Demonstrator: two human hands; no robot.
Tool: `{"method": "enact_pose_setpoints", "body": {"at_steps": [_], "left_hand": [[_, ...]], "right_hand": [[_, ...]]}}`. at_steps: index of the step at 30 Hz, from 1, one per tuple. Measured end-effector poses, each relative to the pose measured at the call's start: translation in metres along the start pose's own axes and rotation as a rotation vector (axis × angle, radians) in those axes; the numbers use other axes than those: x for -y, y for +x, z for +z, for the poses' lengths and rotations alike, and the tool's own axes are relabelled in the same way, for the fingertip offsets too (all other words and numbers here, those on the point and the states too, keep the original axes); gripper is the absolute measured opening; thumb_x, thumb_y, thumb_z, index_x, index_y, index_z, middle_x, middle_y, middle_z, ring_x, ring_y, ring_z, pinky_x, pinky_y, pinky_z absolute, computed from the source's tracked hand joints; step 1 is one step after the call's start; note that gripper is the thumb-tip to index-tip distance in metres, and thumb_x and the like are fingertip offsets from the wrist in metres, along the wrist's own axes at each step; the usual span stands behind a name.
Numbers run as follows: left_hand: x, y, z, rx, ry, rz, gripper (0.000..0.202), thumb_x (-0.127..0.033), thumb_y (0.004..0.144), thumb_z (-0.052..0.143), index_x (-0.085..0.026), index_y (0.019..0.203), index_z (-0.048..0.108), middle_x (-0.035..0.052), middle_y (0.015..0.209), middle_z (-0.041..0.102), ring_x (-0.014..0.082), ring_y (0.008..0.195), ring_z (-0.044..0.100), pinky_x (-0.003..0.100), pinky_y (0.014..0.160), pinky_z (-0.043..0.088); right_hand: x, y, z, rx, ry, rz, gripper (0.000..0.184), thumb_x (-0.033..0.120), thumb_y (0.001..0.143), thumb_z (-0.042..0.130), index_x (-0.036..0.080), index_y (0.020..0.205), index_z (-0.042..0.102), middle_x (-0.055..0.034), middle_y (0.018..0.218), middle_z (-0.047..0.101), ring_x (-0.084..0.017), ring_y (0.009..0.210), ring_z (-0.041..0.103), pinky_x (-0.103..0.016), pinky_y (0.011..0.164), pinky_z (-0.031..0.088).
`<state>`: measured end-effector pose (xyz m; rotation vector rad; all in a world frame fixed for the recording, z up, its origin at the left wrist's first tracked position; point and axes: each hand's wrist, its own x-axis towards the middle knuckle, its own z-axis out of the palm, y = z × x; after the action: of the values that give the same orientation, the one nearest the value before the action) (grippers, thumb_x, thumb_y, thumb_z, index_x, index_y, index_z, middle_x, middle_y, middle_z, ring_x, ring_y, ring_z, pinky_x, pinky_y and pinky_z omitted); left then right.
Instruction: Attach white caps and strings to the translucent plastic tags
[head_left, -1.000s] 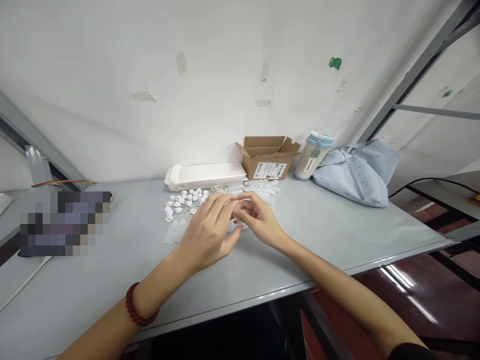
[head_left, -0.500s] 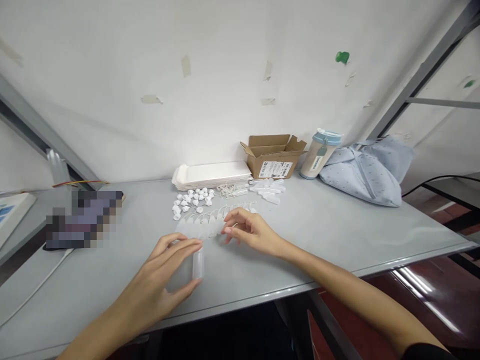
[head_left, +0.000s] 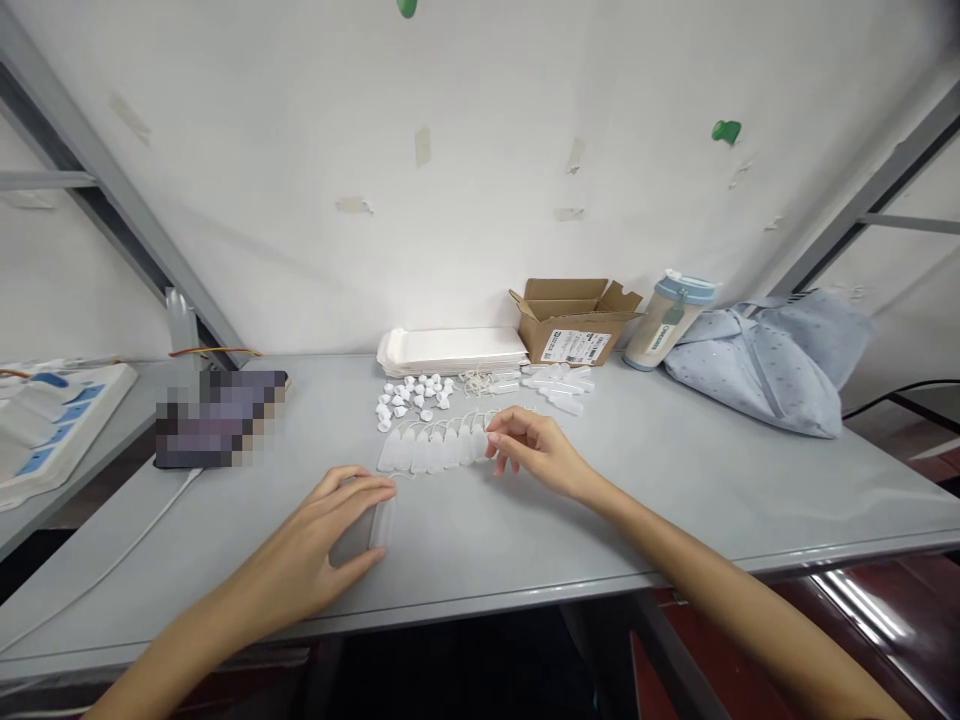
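My left hand point(head_left: 330, 535) holds a small clear plastic tube point(head_left: 382, 524) lengthwise between its thumb and fingertips, low over the front of the table. My right hand point(head_left: 536, 450) is at the right end of a row of flat translucent plastic pieces point(head_left: 427, 452) with thin white strings. Its fingers are curled but apart, with the tips beside or touching the last piece; the exact contact is hidden. Behind the row lie several small white caps point(head_left: 416, 393), a bunch of white strings point(head_left: 478, 382) and a loose pile of translucent pieces point(head_left: 559, 380).
Along the wall stand a stack of flat white cartons point(head_left: 457, 350), an open cardboard box point(head_left: 574, 335), a drink tumbler point(head_left: 667, 320) and a light blue cloth bag point(head_left: 757, 365). On the left are a blurred phone point(head_left: 221, 420) with its cable and a white power strip point(head_left: 67, 430).
The view has turned left. My left hand has drawn away from the row toward the left, carrying the tube. My right hand has stayed at the row's right end.
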<state>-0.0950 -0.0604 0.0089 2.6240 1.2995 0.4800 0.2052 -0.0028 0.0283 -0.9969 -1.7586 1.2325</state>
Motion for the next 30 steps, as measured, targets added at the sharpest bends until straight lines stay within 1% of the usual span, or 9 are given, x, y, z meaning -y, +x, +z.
{"method": "enact_pose_setpoints", "body": {"at_steps": [6, 11, 15, 20, 23, 25, 27, 30], "left_hand": [[0.003, 0.001, 0.000, 0.043, 0.007, 0.006, 0.043, -0.037, 0.085, 0.056, -0.028, 0.127, 0.052, 0.0031, 0.131, 0.056, 0.0251, 0.128, 0.040, 0.041, 0.100, 0.045], [0.007, 0.000, 0.000, 0.059, 0.012, 0.003, 0.044, -0.038, 0.085, 0.055, -0.027, 0.128, 0.051, 0.0041, 0.132, 0.055, 0.0251, 0.128, 0.042, 0.041, 0.101, 0.044], [0.007, -0.002, -0.002, 0.093, 0.027, 0.012, 0.046, -0.040, 0.086, 0.055, -0.027, 0.130, 0.049, 0.0050, 0.135, 0.052, 0.0253, 0.128, 0.041, 0.042, 0.102, 0.044], [0.003, 0.000, -0.009, 0.084, 0.008, 0.004, 0.045, -0.037, 0.086, 0.054, -0.028, 0.130, 0.049, 0.0045, 0.136, 0.051, 0.0252, 0.129, 0.040, 0.042, 0.102, 0.043], [-0.002, 0.011, -0.014, 0.054, -0.014, 0.011, 0.044, -0.038, 0.086, 0.054, -0.027, 0.128, 0.050, 0.0055, 0.134, 0.053, 0.0258, 0.128, 0.040, 0.042, 0.101, 0.043], [-0.005, 0.023, -0.018, 0.028, -0.035, 0.037, 0.041, -0.038, 0.086, 0.053, -0.026, 0.126, 0.052, 0.0060, 0.131, 0.055, 0.0260, 0.127, 0.041, 0.043, 0.101, 0.042], [-0.007, 0.040, -0.020, -0.007, -0.052, 0.056, 0.037, -0.038, 0.087, 0.051, -0.025, 0.122, 0.055, 0.0063, 0.129, 0.056, 0.0261, 0.125, 0.042, 0.044, 0.100, 0.042], [-0.009, 0.070, -0.020, -0.038, -0.077, 0.047, 0.031, -0.037, 0.089, 0.048, -0.023, 0.116, 0.057, 0.0063, 0.125, 0.057, 0.0254, 0.123, 0.043, 0.044, 0.098, 0.042]], "right_hand": [[0.006, 0.000, -0.004, -0.024, -0.021, -0.005, 0.019, 0.036, 0.086, 0.053, 0.017, 0.086, 0.054, -0.0011, 0.071, 0.064, -0.010, 0.055, 0.060, -0.022, 0.052, 0.044], [0.005, 0.001, -0.009, -0.059, -0.038, 0.012, 0.020, 0.036, 0.086, 0.054, 0.017, 0.085, 0.054, -0.0013, 0.072, 0.064, -0.009, 0.053, 0.059, -0.021, 0.049, 0.040], [0.004, 0.002, -0.011, -0.062, -0.044, -0.003, 0.022, 0.038, 0.086, 0.053, 0.017, 0.084, 0.054, -0.0013, 0.071, 0.064, -0.009, 0.053, 0.059, -0.021, 0.049, 0.040], [0.002, 0.003, -0.012, -0.070, -0.059, -0.014, 0.024, 0.041, 0.085, 0.053, 0.017, 0.083, 0.053, -0.0012, 0.071, 0.064, -0.009, 0.053, 0.059, -0.021, 0.049, 0.040], [0.001, 0.005, -0.015, -0.089, -0.082, -0.027, 0.023, 0.040, 0.086, 0.052, 0.017, 0.082, 0.053, -0.0015, 0.071, 0.064, -0.010, 0.054, 0.059, -0.021, 0.048, 0.040], [0.000, 0.007, -0.018, -0.106, -0.096, -0.038, 0.024, 0.041, 0.086, 0.052, 0.017, 0.082, 0.054, -0.0019, 0.072, 0.064, -0.010, 0.054, 0.058, -0.021, 0.047, 0.039], [-0.001, 0.008, -0.023, -0.129, -0.106, -0.043, 0.026, 0.042, 0.085, 0.052, 0.017, 0.082, 0.054, -0.0021, 0.072, 0.064, -0.010, 0.053, 0.058, -0.021, 0.046, 0.039], [-0.002, 0.011, -0.030, -0.173, -0.124, -0.045, 0.026, 0.043, 0.085, 0.053, 0.017, 0.082, 0.054, -0.0020, 0.072, 0.064, -0.010, 0.053, 0.058, -0.021, 0.048, 0.040]]}}
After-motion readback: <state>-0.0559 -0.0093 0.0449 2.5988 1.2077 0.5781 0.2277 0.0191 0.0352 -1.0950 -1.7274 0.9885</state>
